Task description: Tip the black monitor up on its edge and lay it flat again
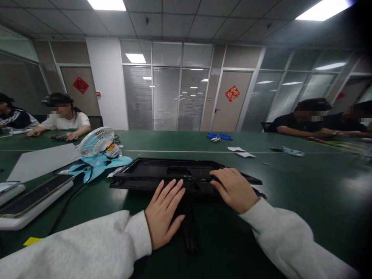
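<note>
A wide black plastic frame (154,185), shallow like a tray or housing, lies in front of me on the table. Its exact kind is unclear. My left hand (166,217) rests flat against its near edge, fingers stretched out and thumb apart. At the right part of the frame, my right hand (232,188) has its fingers bent over the upper rim and its thumb below, gripping it. From under the middle of the near edge, a dark handle-like bar (189,232) points toward me. The frame's underside is hidden.
To the left stand a small white-and-blue fan (97,141), light-blue fan blades (101,164), and a phone (37,193) on a white block. Blue gloves (219,136) and white paper pieces (241,151) lie farther back. Several people sit across the green table (305,193).
</note>
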